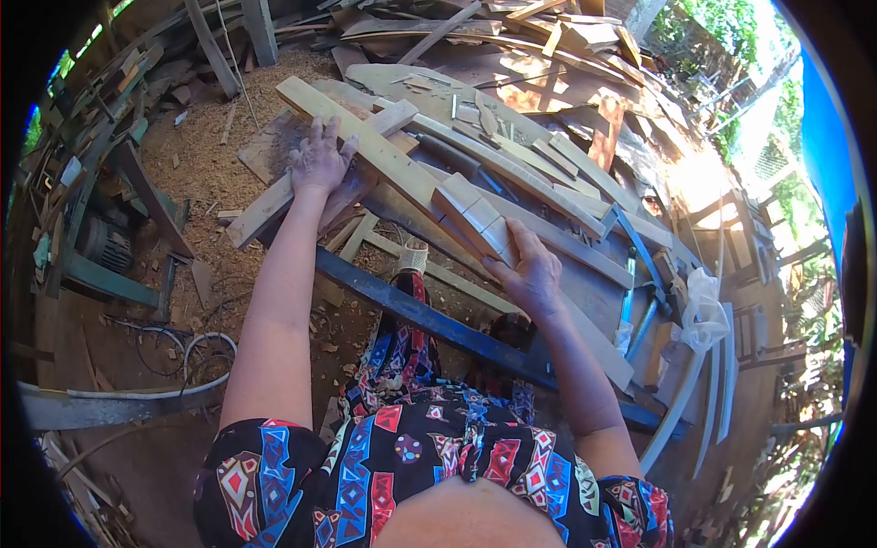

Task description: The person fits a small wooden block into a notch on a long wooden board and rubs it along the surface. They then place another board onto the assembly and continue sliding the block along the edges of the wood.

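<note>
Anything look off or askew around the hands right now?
No damage shows. The planks under the left hand lie crossed, not stacked; sawdust covers the ground beside them. The right hand holds a short block.

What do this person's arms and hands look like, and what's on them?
The left arm and right arm are bare below short sleeves. The left hand and right hand wear no gloves, and no watch or ring shows. The sleeves belong to a dark garment printed with blue, red and white geometric shapes, mostly diamonds and bands.
</note>
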`<state>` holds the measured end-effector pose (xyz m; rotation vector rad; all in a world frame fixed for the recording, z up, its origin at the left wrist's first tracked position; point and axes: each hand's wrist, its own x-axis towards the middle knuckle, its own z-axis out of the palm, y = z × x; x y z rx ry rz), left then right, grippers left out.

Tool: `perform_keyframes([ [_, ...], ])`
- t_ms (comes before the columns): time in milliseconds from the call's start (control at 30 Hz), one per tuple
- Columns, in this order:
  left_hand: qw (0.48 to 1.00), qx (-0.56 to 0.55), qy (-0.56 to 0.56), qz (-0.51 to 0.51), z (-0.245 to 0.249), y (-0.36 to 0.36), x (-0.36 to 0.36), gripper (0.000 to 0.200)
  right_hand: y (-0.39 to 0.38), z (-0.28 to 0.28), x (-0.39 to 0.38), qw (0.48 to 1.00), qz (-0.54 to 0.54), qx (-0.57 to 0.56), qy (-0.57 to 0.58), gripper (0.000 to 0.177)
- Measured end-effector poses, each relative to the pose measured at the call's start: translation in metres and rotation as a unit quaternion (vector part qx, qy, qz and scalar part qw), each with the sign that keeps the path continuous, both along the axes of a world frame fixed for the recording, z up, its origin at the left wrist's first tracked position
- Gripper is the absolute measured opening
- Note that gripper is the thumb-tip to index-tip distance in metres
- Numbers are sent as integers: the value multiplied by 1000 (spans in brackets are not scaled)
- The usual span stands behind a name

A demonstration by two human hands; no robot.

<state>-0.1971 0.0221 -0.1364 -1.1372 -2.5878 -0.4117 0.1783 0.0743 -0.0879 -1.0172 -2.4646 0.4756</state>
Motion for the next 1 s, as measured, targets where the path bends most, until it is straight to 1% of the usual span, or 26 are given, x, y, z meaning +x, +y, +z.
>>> perform_keyframes([
  [333,1000,-3,0,-7,3,-2,1,60,-1,-3,1,1000,2,20,9,70],
  [1000,1000,8,12,-4,1,-1,0,57,-3,-1,0,1000,-2,17,8,68],
])
